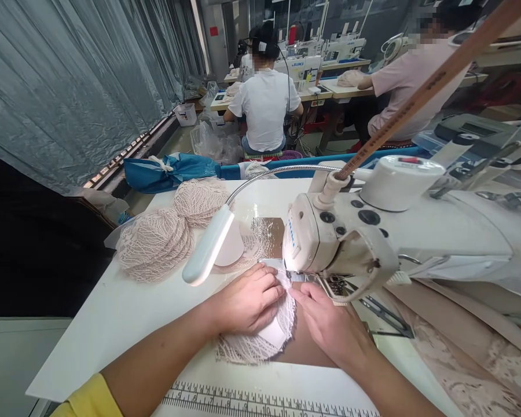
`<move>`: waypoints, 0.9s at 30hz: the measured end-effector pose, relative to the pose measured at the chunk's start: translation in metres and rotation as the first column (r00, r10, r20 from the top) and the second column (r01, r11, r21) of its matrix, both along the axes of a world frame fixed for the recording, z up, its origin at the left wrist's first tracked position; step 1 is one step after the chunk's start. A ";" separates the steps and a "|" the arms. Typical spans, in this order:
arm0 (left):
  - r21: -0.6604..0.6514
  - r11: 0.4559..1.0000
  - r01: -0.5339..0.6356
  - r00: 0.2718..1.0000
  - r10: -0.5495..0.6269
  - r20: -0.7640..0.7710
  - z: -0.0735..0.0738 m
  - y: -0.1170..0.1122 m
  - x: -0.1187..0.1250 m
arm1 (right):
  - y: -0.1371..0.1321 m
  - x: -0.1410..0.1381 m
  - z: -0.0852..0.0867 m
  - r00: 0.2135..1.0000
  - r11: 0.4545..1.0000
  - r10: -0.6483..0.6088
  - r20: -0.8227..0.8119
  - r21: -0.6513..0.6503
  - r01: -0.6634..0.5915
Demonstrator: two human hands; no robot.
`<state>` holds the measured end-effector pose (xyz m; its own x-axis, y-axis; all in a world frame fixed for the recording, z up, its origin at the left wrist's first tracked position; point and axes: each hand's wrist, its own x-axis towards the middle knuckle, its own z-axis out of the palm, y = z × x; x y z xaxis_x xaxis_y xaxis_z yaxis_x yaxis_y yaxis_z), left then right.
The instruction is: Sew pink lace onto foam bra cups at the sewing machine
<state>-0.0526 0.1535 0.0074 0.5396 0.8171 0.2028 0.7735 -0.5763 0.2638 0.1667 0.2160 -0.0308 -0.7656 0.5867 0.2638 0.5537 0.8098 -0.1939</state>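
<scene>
A pale pink lace piece with a smooth white inner side, like a bra cup (279, 330), lies at the front of a white sewing machine (310, 231), its upper edge at the needle area. My left hand (249, 295) rests over its left part, fingers curled and gripping it near the presser foot. On the other side, my right hand (325, 313) holds the edge between its index finger and thumb, close to the left fingertips. The machine head and my fingers hide the needle. Beyond my left hand lies another smooth pink cup with lace (230, 246).
Two stacks of lace cups (154, 246) stand at the table's left. A lamp on a bendable neck (211, 246) hangs over the table (113, 324). A printed ruler (243, 399) runs along the front. A thread cone (402, 182) tops the machine. Co-workers (264, 104) sit ahead.
</scene>
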 end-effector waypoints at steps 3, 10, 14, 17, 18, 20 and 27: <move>0.012 1.000 -0.019 1.000 0.019 -0.005 -0.002 0.003 -0.001 | 0.001 -0.004 -0.001 1.000 0.999 -0.025 0.001 0.029 0.025; 0.073 0.995 -0.074 0.996 0.078 -0.054 -0.001 0.009 -0.002 | 0.001 -0.010 0.000 0.993 0.988 -0.118 0.018 0.105 0.115; 0.084 0.994 -0.063 0.994 0.070 -0.084 0.001 0.006 0.002 | 0.004 -0.008 0.005 0.992 0.993 -0.112 -0.065 0.019 0.113; 0.058 0.998 -0.036 0.995 0.041 -0.092 0.002 0.003 0.004 | 0.005 -0.006 0.009 0.991 0.996 -0.087 -0.103 -0.016 0.085; 0.050 0.998 -0.030 0.995 0.035 -0.089 0.001 0.002 0.003 | 0.005 -0.005 0.010 0.991 0.997 -0.076 -0.109 -0.028 0.073; 0.041 0.999 -0.028 0.996 0.031 -0.078 0.001 0.001 0.003 | 0.003 -0.004 0.011 0.992 0.998 -0.051 -0.119 -0.046 0.046; 0.073 0.997 -0.028 0.997 0.033 -0.076 -0.001 0.001 0.004 | -0.003 -0.003 0.009 0.988 0.994 0.044 -0.146 -0.088 -0.057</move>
